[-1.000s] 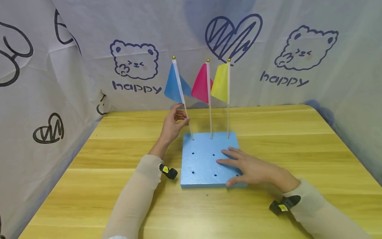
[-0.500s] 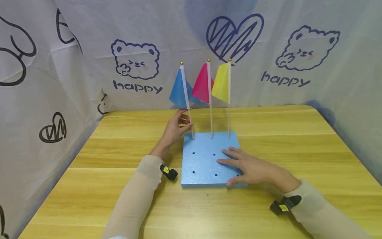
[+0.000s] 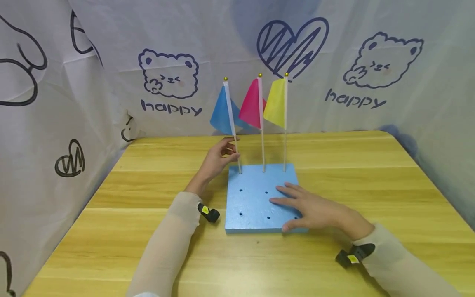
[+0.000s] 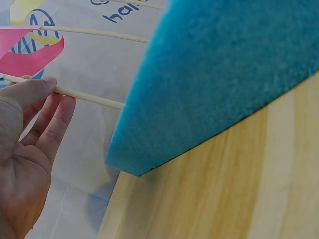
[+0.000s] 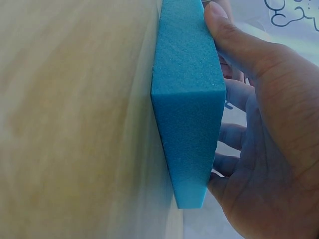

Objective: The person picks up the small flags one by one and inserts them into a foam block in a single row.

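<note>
A printed white cloth backdrop [image 3: 111, 49] surrounds a wooden table [image 3: 371, 173] on three sides; bare wood lies left and right. At its centre lies a blue foam block [image 3: 252, 202], three flags standing in its far edge. The right hand [image 3: 315, 210] presses flat on it, fingers straight. The left hand [image 3: 217, 159] pinches the blue flag [image 3: 222, 111] by its stick.

Sheer beige sleeves [image 3: 167, 243], black wrist straps [image 3: 208, 213] with yellow tags

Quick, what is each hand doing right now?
Left hand: pinches the stick of the blue flag.
Right hand: open, fingers flat on the blue foam board.
</note>
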`<state>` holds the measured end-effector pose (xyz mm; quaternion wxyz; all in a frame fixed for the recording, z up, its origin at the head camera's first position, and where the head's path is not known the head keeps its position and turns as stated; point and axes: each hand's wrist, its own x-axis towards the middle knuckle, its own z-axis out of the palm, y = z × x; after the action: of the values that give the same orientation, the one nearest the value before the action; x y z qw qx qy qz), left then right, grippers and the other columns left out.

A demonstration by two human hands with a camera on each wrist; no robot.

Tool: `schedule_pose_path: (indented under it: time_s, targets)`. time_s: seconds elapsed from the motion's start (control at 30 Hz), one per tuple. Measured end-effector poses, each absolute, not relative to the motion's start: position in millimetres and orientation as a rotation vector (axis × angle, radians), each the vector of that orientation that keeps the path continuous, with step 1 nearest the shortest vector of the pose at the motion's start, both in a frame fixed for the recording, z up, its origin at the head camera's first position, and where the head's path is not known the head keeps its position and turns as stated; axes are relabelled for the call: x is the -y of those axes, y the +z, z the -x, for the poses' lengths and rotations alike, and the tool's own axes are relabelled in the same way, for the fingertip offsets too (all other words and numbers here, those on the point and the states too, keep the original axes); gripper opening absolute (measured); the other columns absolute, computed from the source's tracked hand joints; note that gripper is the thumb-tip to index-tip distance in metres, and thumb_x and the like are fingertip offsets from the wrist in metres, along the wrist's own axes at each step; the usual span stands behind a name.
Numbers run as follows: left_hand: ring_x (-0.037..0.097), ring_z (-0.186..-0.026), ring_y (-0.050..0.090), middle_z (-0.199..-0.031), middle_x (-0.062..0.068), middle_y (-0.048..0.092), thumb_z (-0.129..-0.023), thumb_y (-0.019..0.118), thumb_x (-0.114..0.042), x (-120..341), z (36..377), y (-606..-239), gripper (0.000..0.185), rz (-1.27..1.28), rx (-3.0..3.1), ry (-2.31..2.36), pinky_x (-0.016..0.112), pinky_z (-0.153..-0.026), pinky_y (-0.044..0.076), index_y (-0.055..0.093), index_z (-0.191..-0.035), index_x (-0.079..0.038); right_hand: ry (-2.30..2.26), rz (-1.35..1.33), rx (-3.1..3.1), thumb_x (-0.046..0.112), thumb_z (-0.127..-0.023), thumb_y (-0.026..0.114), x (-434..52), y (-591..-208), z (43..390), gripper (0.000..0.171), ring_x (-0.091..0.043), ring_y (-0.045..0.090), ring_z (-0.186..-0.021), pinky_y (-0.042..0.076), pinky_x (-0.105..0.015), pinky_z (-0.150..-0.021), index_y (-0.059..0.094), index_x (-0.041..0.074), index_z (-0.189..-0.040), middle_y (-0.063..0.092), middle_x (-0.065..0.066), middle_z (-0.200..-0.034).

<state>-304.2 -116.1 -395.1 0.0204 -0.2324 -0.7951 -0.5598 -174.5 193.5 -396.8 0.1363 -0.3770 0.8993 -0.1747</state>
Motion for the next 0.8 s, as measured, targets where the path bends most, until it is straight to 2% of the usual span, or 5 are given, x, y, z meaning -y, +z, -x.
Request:
schedule_pose_path:
  time_s: [0.5, 0.8]
  targets:
    - [0.028, -0.099, 0.061, -0.106, 0.015, 0.057, -0.096, 0.062, -0.004, 115.4, 305.8, -394.2, 0.046, 0.776, 2.5, -1.825, 0.034, -0.08, 0.057, 0.052, -0.14, -0.011, -0.499, 1.074, -2.609, 0.073, -0.082, 0.056, -191.9, -397.3, 173.2, 0.084, -0.04, 0.008, -0.146, 0.021, -0.063, -0.11, 0.04, 0.027, -0.151, 0.019, -0.01, -0.161]
    - [0.03, -0.103, 0.061, -0.107, 0.011, 0.062, -0.094, 0.067, -0.01, 118.7, 305.8, -393.8, 0.048, 0.758, 2.573, -1.722, 0.035, -0.085, 0.055, 0.053, -0.139, -0.014, -0.503, 1.087, -2.611, 0.073, -0.082, 0.056, -193.1, -398.1, 173.7, 0.084, -0.04, 0.009, -0.146, 0.022, -0.063, -0.11, 0.041, 0.027, -0.15, 0.02, -0.01, -0.161]
